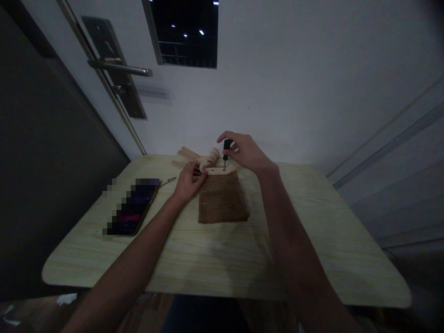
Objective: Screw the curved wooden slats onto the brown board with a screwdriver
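Note:
My right hand grips a small screwdriver by its black handle, with the tool upright and its tip at a hole in a pale wooden bar. The bar lies along the top edge of a brown, layered piece that has rows of small punched holes and flares towards me. My left hand holds the bar's left end, its thumb on the bar and its other fingers partly hidden. Just behind that hand lies a curled pale wooden part with several flat strips sticking out to the left.
A phone lies on the left of the light wooden table, partly blurred out. Beside it rests a thin grey metal piece. A white door with a metal lever handle and a dark window stands behind the table.

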Demonstrator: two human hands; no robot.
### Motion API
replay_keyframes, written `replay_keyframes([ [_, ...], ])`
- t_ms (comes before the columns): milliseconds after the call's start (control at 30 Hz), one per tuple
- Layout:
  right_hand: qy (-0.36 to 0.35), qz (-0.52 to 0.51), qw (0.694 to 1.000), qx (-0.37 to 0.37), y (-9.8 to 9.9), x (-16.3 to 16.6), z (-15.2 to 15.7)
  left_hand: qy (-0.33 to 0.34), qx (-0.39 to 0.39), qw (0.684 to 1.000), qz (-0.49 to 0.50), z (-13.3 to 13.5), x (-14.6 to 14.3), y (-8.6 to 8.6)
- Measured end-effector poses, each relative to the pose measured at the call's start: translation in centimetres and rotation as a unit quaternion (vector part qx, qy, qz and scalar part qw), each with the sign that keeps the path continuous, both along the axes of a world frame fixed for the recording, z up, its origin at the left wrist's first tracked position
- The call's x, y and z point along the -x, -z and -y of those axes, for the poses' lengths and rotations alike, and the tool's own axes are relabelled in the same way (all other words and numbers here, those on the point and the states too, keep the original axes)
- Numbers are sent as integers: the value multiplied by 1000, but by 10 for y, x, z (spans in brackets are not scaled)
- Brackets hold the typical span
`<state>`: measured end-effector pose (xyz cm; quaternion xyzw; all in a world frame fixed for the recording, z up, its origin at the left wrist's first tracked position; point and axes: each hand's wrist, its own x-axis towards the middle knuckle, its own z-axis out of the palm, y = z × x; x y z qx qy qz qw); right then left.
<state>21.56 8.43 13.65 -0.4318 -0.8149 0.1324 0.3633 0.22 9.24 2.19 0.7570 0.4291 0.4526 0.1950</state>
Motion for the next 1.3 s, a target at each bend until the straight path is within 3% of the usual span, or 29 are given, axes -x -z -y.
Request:
replay_keyframes([
  [267, 24, 45, 998, -31, 4, 1, -3, -5, -16, 1000, -7, -1, 0, 1],
  [467, 4, 53, 998, 26, 3, 2, 2, -2, -13, 1000, -2, 0, 0, 0],
  [800, 53, 61, 997, 2, 8, 5, 0, -1, -11, 1000, -2, -1, 0, 2],
  [1167, -11, 56, 998, 2, 3, 6, 2, -3, -5, 1000, -9, -2, 1, 1],
  [1300, 16, 60, 998, 6, 5, 5, 1, -4, -6, 1000, -8, -1, 1, 1],
])
